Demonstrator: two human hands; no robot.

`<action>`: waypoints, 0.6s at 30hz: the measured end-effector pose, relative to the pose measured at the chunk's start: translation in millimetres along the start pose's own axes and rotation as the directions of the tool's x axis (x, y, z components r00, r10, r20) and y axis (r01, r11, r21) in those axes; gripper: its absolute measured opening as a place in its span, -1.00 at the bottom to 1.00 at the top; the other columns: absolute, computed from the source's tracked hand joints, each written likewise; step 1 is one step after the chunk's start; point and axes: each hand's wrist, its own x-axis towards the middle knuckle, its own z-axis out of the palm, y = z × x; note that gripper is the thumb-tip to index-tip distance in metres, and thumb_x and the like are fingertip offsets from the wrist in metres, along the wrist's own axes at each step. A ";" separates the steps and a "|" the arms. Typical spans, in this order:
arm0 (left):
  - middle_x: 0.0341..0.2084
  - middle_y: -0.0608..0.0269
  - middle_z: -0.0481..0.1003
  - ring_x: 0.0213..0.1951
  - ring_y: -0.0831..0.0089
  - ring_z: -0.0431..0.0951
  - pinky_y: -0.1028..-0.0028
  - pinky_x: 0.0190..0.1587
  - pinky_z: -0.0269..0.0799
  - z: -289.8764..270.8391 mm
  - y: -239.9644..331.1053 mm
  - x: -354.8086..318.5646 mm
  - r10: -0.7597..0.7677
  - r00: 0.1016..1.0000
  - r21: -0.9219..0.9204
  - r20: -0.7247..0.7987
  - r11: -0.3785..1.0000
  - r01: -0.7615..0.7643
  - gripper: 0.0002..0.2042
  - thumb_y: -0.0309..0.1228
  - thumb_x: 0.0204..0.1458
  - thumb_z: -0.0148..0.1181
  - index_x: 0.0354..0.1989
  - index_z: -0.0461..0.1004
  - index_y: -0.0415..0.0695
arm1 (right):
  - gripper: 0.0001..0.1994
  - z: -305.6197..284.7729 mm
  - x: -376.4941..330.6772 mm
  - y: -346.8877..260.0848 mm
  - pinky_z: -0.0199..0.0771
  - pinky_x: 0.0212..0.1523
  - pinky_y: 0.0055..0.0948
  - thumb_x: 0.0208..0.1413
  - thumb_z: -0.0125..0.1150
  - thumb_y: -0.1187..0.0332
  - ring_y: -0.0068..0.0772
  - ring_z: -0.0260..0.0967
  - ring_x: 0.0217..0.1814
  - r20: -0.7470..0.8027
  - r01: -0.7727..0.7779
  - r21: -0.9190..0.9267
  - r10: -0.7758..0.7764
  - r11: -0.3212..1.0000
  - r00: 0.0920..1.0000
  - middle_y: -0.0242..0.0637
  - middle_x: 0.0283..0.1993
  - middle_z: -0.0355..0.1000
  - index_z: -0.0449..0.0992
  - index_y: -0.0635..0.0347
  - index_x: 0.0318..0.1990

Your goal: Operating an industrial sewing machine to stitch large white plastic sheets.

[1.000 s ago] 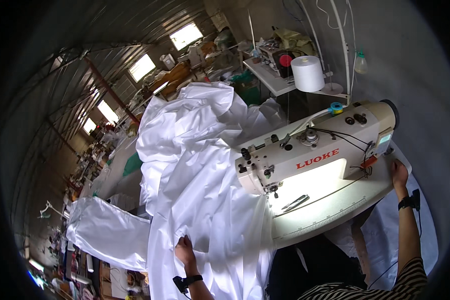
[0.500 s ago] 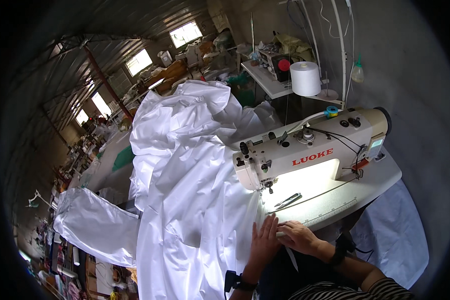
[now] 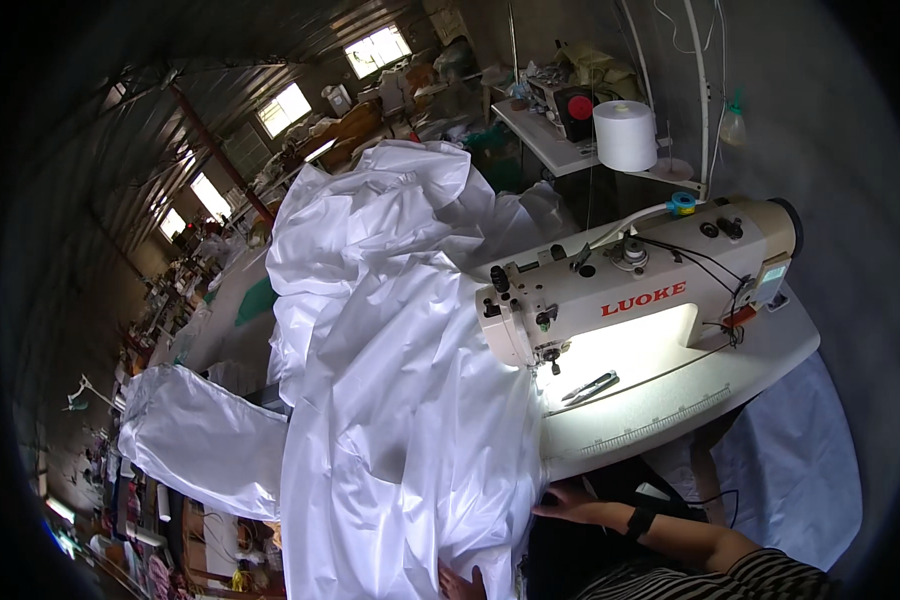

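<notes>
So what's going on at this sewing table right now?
A person sits at a sewing machine with a big white shiny fabric piled over the left of the table and hanging off its front. The right hand touches the fabric's edge by the table's front; the left hand lies against it lower down. Small snips lie on the lit table beside the needle.

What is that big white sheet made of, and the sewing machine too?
The white sheet looks like thin, glossy synthetic cloth: it shines and crumples in sharp folds. The sewing machine looks like cream-painted metal, smooth with a dull gloss, though it may be partly plastic.
</notes>
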 end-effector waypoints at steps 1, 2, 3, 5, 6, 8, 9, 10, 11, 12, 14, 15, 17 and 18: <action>0.12 -0.22 0.35 0.14 -0.05 0.41 0.11 0.10 0.39 0.7 -7.2 0.9 0.004 0.995 0.089 -0.102 0.996 0.005 -0.29 -0.06 0.15 0.15 0.31 0.10 -0.32 | -0.37 14.7 5.6 -0.2 0.36 0.16 -0.33 0.17 0.20 -0.08 -0.20 0.38 0.19 0.041 0.041 0.069 -0.044 0.997 0.998 -0.06 0.13 0.44 0.35 0.27 0.19; 0.04 -0.19 0.40 0.01 0.02 0.49 0.18 -0.02 0.46 3.6 -9.4 3.5 0.027 0.969 -0.022 -0.246 0.999 -0.033 -0.41 -0.17 0.16 0.16 0.24 0.18 -0.31 | -0.40 21.5 7.9 3.6 0.40 0.10 -0.35 0.19 0.18 -0.06 -0.23 0.43 0.10 0.128 0.025 0.119 -0.040 0.993 0.991 -0.07 0.06 0.48 0.38 0.29 0.15; -0.04 -0.16 0.46 -0.12 0.08 0.57 0.25 -0.15 0.54 2.8 -4.8 0.1 0.021 0.924 -0.130 -0.381 0.989 -0.076 -0.52 -0.28 0.17 0.17 0.17 0.26 -0.29 | -0.43 25.8 8.2 -8.3 0.44 0.04 -0.36 0.21 0.16 -0.05 -0.27 0.48 0.02 0.224 0.000 0.164 -0.037 0.986 0.974 -0.08 -0.02 0.53 0.41 0.30 0.11; -0.27 0.13 0.54 -0.32 0.44 0.58 0.50 -0.32 0.50 -26.6 48.7 -31.2 0.199 0.956 -0.679 -0.214 0.673 -0.292 -0.78 -0.54 0.16 0.06 -0.02 0.41 -0.25 | -0.48 28.3 10.2 -24.4 0.45 -0.04 -0.39 0.23 0.16 -0.01 -0.32 0.49 -0.07 0.210 0.059 0.160 -0.092 0.985 0.973 -0.10 -0.09 0.54 0.44 0.32 0.07; -0.22 0.17 0.55 -0.28 0.44 0.57 0.51 -0.27 0.49 -15.9 63.0 -43.4 0.351 0.935 -0.848 0.048 0.509 -0.148 -0.79 -0.56 0.17 0.03 -0.03 0.43 -0.26 | -0.52 33.2 6.9 -39.3 0.46 -0.11 -0.41 0.25 0.15 0.03 -0.37 0.50 -0.15 0.213 0.123 0.156 -0.155 0.980 0.965 -0.12 -0.17 0.56 0.46 0.34 0.02; 0.02 0.05 0.47 -0.03 0.37 0.48 0.42 -0.02 0.45 12.8 81.9 -53.6 0.627 0.740 -0.874 0.242 0.473 -0.114 -0.63 -0.52 0.18 0.09 0.18 0.34 -0.26 | -0.59 13.8 -0.2 -101.8 0.44 -0.12 -0.46 0.25 0.19 0.14 -0.46 0.45 -0.15 0.221 0.097 0.371 -0.189 0.924 0.957 -0.18 -0.18 0.54 0.44 0.34 0.03; 0.02 0.05 0.47 -0.03 0.37 0.48 0.42 -0.02 0.45 26.8 67.0 -50.7 0.618 0.748 -0.874 0.240 0.473 -0.110 -0.63 -0.52 0.18 0.09 0.18 0.34 -0.26 | -0.61 5.2 -4.4 -128.2 0.43 -0.08 -0.48 0.26 0.19 0.18 -0.49 0.44 -0.11 0.208 0.088 0.454 -0.202 0.886 0.957 -0.21 -0.15 0.53 0.42 0.34 0.05; 0.06 -0.01 0.44 0.02 0.32 0.46 0.39 0.04 0.42 47.1 42.8 -40.9 0.392 0.898 -0.893 0.199 0.450 0.002 -0.58 -0.46 0.19 0.11 0.22 0.30 -0.26 | -0.61 3.4 2.1 -132.7 0.43 -0.08 -0.48 0.26 0.19 0.18 -0.49 0.44 -0.11 0.202 0.097 0.456 -0.209 0.885 0.957 -0.21 -0.15 0.53 0.42 0.34 0.05; 0.11 -0.06 0.42 0.07 0.26 0.43 0.35 0.11 0.38 61.1 17.3 -32.1 0.132 0.977 -0.913 0.166 0.394 0.102 -0.53 -0.40 0.21 0.13 0.26 0.26 -0.27 | -0.62 3.5 9.6 -135.8 0.42 -0.04 -0.47 0.27 0.18 0.21 -0.51 0.43 -0.06 0.103 0.227 0.525 -0.327 0.820 0.939 -0.22 -0.09 0.51 0.41 0.32 0.08; 0.12 -0.10 0.41 0.10 0.18 0.41 0.29 0.14 0.35 54.5 -19.7 -20.7 0.038 0.996 -0.779 0.080 0.626 0.039 -0.55 -0.30 0.23 0.11 0.23 0.31 -0.29 | -0.63 3.2 11.9 -135.0 0.40 0.00 -0.47 0.28 0.16 0.23 -0.52 0.41 -0.02 0.002 0.346 0.579 -0.426 0.738 0.905 -0.24 -0.04 0.50 0.39 0.31 0.10; 0.11 -0.11 0.44 0.12 0.11 0.40 0.24 0.20 0.30 -9.0 -75.6 5.1 -0.008 0.983 -0.501 -0.184 0.861 -0.087 -0.57 -0.22 0.27 0.07 0.12 0.43 -0.33 | -0.64 -5.4 18.9 -132.2 0.39 0.06 -0.47 0.28 0.15 0.27 -0.52 0.39 0.03 0.096 0.306 0.495 -0.402 0.813 0.911 -0.25 0.05 0.47 0.38 0.29 0.12; 0.04 0.04 0.50 0.11 0.16 0.44 0.16 0.25 0.24 -46.4 -83.9 17.9 -0.055 0.951 -0.660 -0.304 0.732 -0.169 -0.67 -0.28 0.19 0.16 0.00 0.53 -0.25 | -0.64 -6.9 19.0 -137.7 0.40 0.06 -0.46 0.28 0.16 0.27 -0.51 0.41 0.02 0.073 0.315 0.556 -0.423 0.769 0.903 -0.24 0.05 0.47 0.38 0.28 0.12; -0.06 0.04 0.54 0.00 0.19 0.50 0.23 0.12 0.32 -125.4 -66.2 42.5 -0.024 0.808 -0.475 -0.589 0.819 -0.322 -0.73 -0.38 0.15 0.18 -0.05 0.52 -0.28 | -0.67 -4.9 20.7 -134.5 0.44 0.01 -0.46 0.27 0.16 0.30 -0.45 0.45 0.01 0.028 0.343 0.519 -0.417 0.783 0.909 -0.21 0.03 0.49 0.39 0.28 0.10; -0.11 0.04 0.55 -0.05 0.20 0.53 0.26 0.06 0.37 -159.5 -51.0 52.0 0.033 0.717 -0.304 -0.696 0.892 -0.336 -0.75 -0.43 0.13 0.19 -0.08 0.52 -0.29 | -0.70 -2.7 22.1 -130.2 0.48 -0.04 -0.46 0.27 0.16 0.34 -0.39 0.49 0.01 -0.017 0.364 0.477 -0.405 0.800 0.914 -0.18 0.00 0.51 0.40 0.27 0.08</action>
